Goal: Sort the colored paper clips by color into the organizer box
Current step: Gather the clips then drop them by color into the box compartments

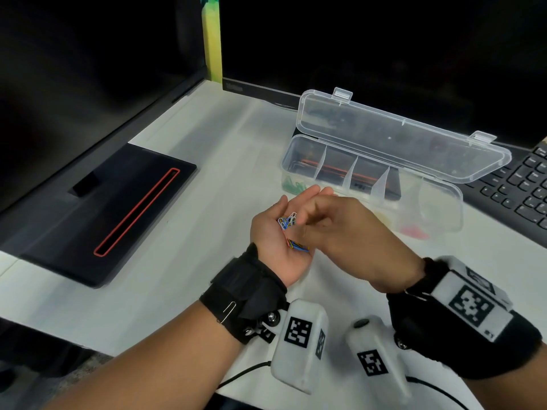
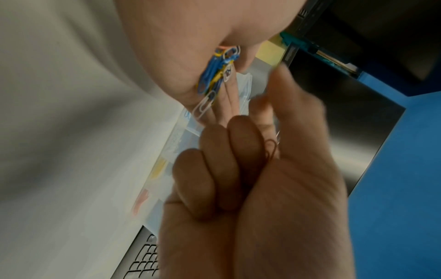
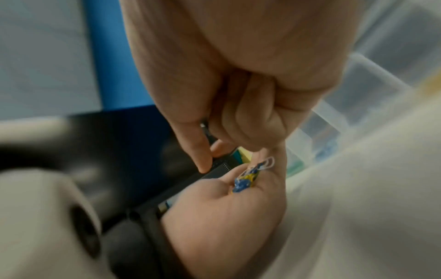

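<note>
left hand (image 1: 276, 232) is palm up over the counter (image 1: 183, 285), fingers relaxed and apart, cupping a little heap of clips (image 1: 291, 232), mostly blue, yellow and white with a red one near the wrist. right hand (image 1: 343, 232) sits right over that palm with its fingers curled in toward the heap. the left wrist view shows a thin dark loop against its curled fingers (image 2: 243, 151), but it's blurry, so i can't tell if that grip is actually clamped on a clip or just together. the box (image 1: 373, 184) sits just past the hands, lid (image 1: 399, 137) tipped back and open. green clips are in its left end compartment, pink ones near the right end, something yellowish in between. keyboard (image 1: 521, 184) is off to the right behind it, black pad (image 1: 112, 214) with a red slot to the left.
</note>
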A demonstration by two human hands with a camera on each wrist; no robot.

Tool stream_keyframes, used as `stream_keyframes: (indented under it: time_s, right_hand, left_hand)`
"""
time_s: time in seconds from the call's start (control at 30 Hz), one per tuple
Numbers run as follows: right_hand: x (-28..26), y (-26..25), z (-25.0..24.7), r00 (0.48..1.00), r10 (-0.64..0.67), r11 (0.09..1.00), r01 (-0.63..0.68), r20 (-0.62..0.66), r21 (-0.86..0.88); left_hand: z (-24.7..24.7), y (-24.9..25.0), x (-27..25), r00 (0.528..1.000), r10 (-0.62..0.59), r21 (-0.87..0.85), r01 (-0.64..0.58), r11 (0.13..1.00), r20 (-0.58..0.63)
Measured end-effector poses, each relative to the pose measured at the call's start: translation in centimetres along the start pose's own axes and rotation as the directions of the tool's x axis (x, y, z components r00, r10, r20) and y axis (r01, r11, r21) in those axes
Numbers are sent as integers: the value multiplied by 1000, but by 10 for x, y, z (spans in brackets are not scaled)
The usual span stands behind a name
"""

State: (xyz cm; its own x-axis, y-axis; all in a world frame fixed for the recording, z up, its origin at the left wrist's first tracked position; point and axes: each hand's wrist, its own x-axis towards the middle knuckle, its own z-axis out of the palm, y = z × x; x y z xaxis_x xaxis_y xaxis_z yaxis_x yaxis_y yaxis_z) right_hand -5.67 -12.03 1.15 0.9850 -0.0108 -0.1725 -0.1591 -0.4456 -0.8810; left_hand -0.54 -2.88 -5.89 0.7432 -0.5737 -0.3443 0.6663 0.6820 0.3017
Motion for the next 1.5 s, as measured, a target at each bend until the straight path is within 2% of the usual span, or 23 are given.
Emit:
stream_keyframes:
  time_s: [0.07, 0.13, 0.27, 0.47, 0.53, 0.63, 0.7, 0.83, 0.93, 1.0, 1.1, 1.2, 1.33, 1.4, 1.43, 1.5]
  right_hand:
    - [2, 0, 3, 999, -41, 988, 44, 20, -146]
    - [2, 0, 3, 999, -26, 962, 30, 18, -272]
    - [-2, -7, 8, 995, -93, 772, 90, 28, -629]
    - [-4, -15, 17, 990, -136, 588, 58, -28, -807]
    - [-2, -13, 21, 989, -140, 552, 32, -55, -833]
    - [0, -10, 25, 986, -147, 546, 19, -74, -838]
    - [1, -8, 25, 987, -135, 581, 8, -87, -814]
    - [3, -3, 14, 987, -102, 816, 12, -123, -578]
    - [-1, -2, 2, 990, -44, 983, 18, -137, -182]
    - [-7, 1, -7, 993, 77, 990, -66, -87, 127]
    - [-14, 12, -25, 976, 196, 822, -214, 91, 527]
    - [-23, 25, -39, 971, 190, 638, -237, 148, 733]
    - [-32, 46, -58, 976, 136, 425, -214, 172, 880]
    - [-34, 59, -67, 972, 37, 314, -233, 233, 921]
    - [-35, 63, -71, 972, 1, 278, -226, 235, 934]
    - [-38, 66, -76, 982, 5, 274, -184, 190, 944]
  left_hand:
    - [1, 0, -1, 1000, -7, -18, 7, 1000, 4]
    - [1, 0, -1, 1000, -10, -36, 10, 999, 5]
    - [-1, 1, 0, 1000, -14, -61, 16, 998, 22]
    - [0, 3, -1, 999, 17, -85, -14, 996, 31]
    - [0, 3, 0, 1000, 18, -89, -16, 996, 23]
    - [0, 2, 1, 1000, 13, -85, -12, 996, 11]
    - [0, 1, 1, 1000, 8, -91, -7, 996, 12]
    - [1, 2, 1, 1000, 18, -80, -17, 997, 9]
    - [0, 4, 2, 999, 43, -52, -43, 998, 12]
    - [0, 4, 3, 998, 59, -59, -58, 997, 18]
    - [-2, 2, 4, 996, 71, -87, -67, 994, 46]
    - [-3, -1, 3, 995, 72, -104, -66, 992, 62]
    - [-1, -7, 0, 995, 49, -103, -39, 994, 91]
    - [0, -11, -2, 993, 41, -87, -31, 996, 114]
    - [1, -13, -3, 991, 34, -79, -24, 997, 128]
    - [5, -17, -4, 989, 17, -61, -8, 998, 147]
